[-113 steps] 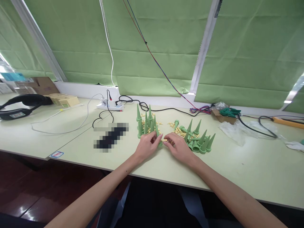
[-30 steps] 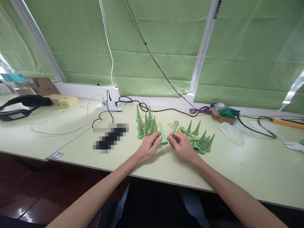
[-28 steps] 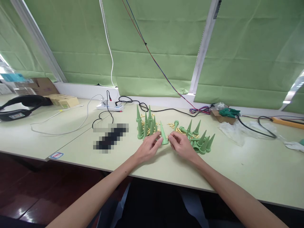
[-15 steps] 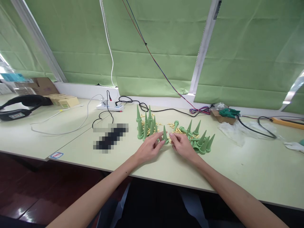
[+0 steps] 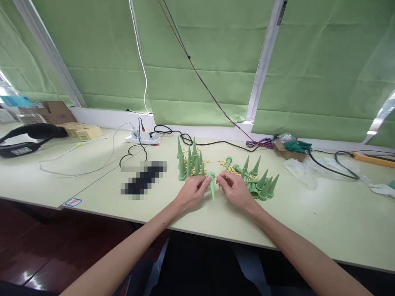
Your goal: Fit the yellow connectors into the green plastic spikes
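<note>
My left hand is closed on a green plastic spike, gripping it near its wide collar. The spike's tip points down toward the table's front edge. My right hand is pinched close to the collar, with a small yellow piece just showing at its fingertips. Several green spikes stand upright beyond my left hand. More green spikes, some standing and some lying, are grouped right of my right hand. Small yellow pieces lie scattered between and behind the groups.
A power strip with cables sits at the back. A pixelated dark object lies left of the spikes. A headset and small boxes are far left. At right are a carton and clear plastic bags.
My left hand has taken hold of the spike that stood upright between my hands and turned it tip-down. My right hand has come in closer to its collar.
</note>
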Motion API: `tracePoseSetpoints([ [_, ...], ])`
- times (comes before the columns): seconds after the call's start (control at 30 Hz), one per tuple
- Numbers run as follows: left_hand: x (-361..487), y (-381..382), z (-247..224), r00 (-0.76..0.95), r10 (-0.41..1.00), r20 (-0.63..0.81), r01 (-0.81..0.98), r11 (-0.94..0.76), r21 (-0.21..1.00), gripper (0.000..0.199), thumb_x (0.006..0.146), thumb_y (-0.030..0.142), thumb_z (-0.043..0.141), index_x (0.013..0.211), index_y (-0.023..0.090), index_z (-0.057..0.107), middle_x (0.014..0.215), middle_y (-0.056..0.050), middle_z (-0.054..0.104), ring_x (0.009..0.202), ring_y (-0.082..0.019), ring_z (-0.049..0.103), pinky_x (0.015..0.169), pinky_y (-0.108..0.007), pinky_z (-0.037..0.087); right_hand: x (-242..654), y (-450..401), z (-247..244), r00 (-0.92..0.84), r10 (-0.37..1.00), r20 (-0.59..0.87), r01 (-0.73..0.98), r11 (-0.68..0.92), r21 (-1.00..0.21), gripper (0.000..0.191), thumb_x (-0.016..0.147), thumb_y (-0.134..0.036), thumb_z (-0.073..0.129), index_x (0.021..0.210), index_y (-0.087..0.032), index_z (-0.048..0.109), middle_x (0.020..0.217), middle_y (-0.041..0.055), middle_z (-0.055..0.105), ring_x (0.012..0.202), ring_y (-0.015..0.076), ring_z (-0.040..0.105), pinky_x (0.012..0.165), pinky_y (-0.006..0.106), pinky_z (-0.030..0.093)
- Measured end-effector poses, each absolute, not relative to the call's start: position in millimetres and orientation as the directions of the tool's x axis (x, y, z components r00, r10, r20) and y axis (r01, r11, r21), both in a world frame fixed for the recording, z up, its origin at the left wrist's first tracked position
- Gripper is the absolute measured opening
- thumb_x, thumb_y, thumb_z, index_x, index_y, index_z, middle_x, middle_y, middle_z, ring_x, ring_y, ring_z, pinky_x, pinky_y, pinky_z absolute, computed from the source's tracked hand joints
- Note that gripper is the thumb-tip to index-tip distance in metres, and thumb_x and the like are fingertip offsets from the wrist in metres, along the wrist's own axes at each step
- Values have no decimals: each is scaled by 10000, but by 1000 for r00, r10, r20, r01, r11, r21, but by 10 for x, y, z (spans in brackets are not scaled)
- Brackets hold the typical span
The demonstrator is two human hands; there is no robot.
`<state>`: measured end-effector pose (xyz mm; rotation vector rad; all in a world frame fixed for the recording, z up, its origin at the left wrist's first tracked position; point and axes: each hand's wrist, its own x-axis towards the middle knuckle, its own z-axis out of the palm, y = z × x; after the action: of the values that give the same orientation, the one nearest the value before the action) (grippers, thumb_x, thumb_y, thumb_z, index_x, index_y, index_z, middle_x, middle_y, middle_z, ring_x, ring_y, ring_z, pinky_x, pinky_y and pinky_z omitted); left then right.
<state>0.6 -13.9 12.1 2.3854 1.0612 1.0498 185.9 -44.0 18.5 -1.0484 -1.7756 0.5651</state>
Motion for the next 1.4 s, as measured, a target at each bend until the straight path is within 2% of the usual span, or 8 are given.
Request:
tracePoseSetpoints([
  [0.13,11,-143,124,449,742,498,527,-670,522,448,975,445,373,620,173,356,575,33,373,550,-101,350,560,-261,262,1865,-428,159,-162,858,487,408,508,-759,311,956,-382,462,714,-196,525,626,-20,491,557,124,413,545,270,329],
  [0.4,7,-148,115,458,706,539,506,-706,496,357,943,459,452,738,170,494,671,19,496,547,-93,399,565,-247,330,1870,-424,140,-130,878,462,418,471,-777,404,964,-435,430,629,-208,425,555,-29,416,528,130,383,535,279,324],
  [0.6,-5,-122,54,458,692,559,442,-722,532,366,901,440,548,1173,196,540,864,0,614,473,-50,380,513,-222,359,1854,-403,117,-133,915,381,317,404,-858,490,954,-565,383,610,-217,404,503,-34,393,463,123,386,477,275,321],
  [0.73,-3,-113,40,455,684,570,444,-729,521,405,905,416,547,1256,217,517,866,6,617,471,-45,381,501,-210,364,1844,-380,96,-151,924,351,237,378,-895,509,946,-589,387,602,-214,393,491,-47,370,423,104,375,450,264,313],
  [0.93,17,-140,74,427,739,521,472,-674,568,314,943,410,476,1167,191,501,864,9,609,458,-50,391,518,-230,375,1839,-381,118,-76,919,387,245,394,-886,471,950,-566,404,650,-206,452,535,-31,453,422,103,418,437,257,340],
  [1.03,20,-148,105,399,702,590,474,-709,523,257,972,385,414,946,174,558,840,-17,578,616,-98,492,633,-255,421,1841,-402,150,-59,918,393,240,396,-887,438,938,-565,428,694,-207,490,613,-9,530,416,111,464,425,264,372],
  [1.13,14,-146,124,401,657,639,435,-750,498,377,1004,350,311,776,163,548,863,-58,560,783,-142,533,733,-282,430,1839,-429,180,-72,912,403,249,408,-879,402,929,-552,453,729,-210,517,683,8,580,431,119,502,435,272,394],
  [1.4,-1,-143,98,417,725,548,446,-689,572,496,1013,399,229,631,176,455,598,-14,491,571,-130,427,614,-287,366,1829,-486,229,-162,880,447,365,474,-801,331,948,-462,457,757,-214,563,551,-18,531,503,144,481,533,278,380],
])
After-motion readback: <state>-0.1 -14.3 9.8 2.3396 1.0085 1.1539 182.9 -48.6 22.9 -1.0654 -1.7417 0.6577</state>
